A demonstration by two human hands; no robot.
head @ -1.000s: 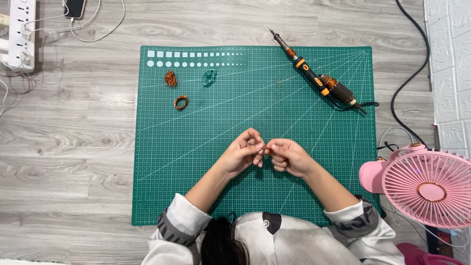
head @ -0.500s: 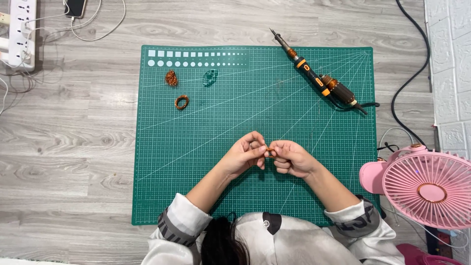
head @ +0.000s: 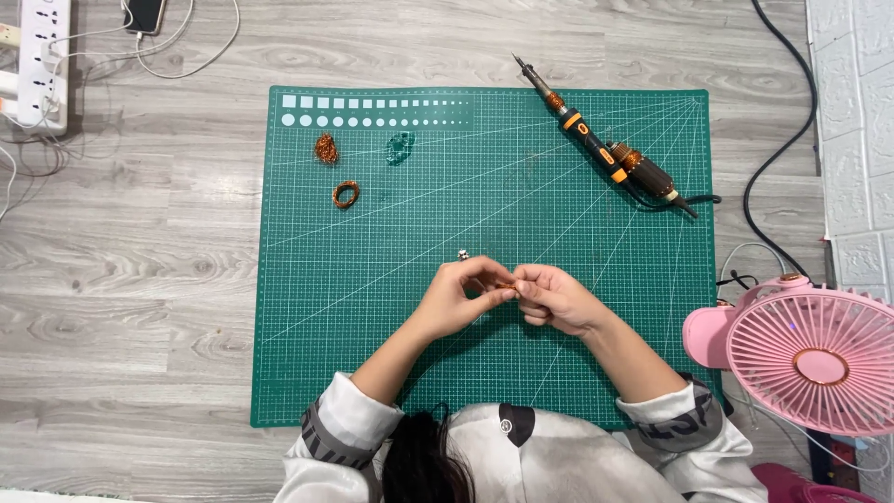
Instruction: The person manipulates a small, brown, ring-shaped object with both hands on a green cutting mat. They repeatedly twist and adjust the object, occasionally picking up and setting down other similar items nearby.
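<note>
Pinched between the fingertips of both hands is a small piece of copper-coloured wire (head: 504,284), held just above the middle of the green cutting mat (head: 391,307). My left hand (head: 458,300) closes on one end and my right hand (head: 556,298) on the other, fingertips pressed together and almost touching, so the short piece stays steady between them; it is too small to tell its exact shape. A tiny silvery bit (head: 462,253) shows at the top of my left fingers, though I cannot tell what it is. Both forearms run in from the lower edge of the frame, and I judge that working low over the mat keeps a dropped piece easy to find.

Further out, in the upper left part of the mat, lie a crumpled copper wire clump (head: 325,148), a small copper wire ring (head: 345,194) just below it, and a teal wire tangle (head: 400,147) beside them, all well apart from my hands and likely parked out of the way. At the upper right of the mat a soldering iron (head: 601,149) rests diagonally, tip pointing away from me. Off the mat, a pink fan (head: 819,359) stands at the lower right, and a white power strip (head: 44,61) sits in the upper left corner on the grey wooden floor (head: 130,279).
</note>
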